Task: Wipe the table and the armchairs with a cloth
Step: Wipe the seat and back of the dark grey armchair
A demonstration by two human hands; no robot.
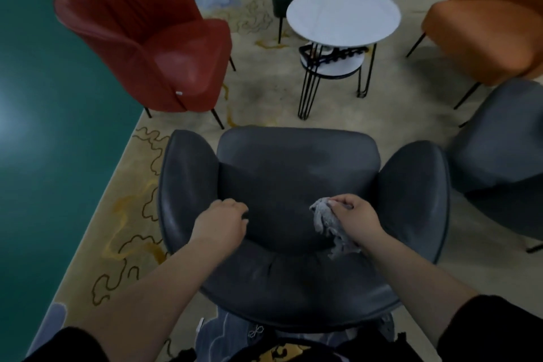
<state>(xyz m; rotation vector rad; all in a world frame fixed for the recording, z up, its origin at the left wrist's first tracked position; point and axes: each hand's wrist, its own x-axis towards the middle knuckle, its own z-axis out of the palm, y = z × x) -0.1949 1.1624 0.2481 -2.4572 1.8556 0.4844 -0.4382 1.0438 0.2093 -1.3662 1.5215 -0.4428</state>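
At lower centre, the right hand [357, 219] curls round a crumpled grey cloth [329, 223] on the backrest of the dark grey armchair [296, 179], the left hand [221, 222] gripping its top edge, while the round white table [343, 16] stands at upper centre.

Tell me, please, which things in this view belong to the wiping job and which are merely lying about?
Belonging to the job:
grey cloth, held in the right hand
dark grey armchair, steadied by the left hand
red armchair
orange armchair
round white table

Merely there:
patterned rug
dark object on the table's lower shelf
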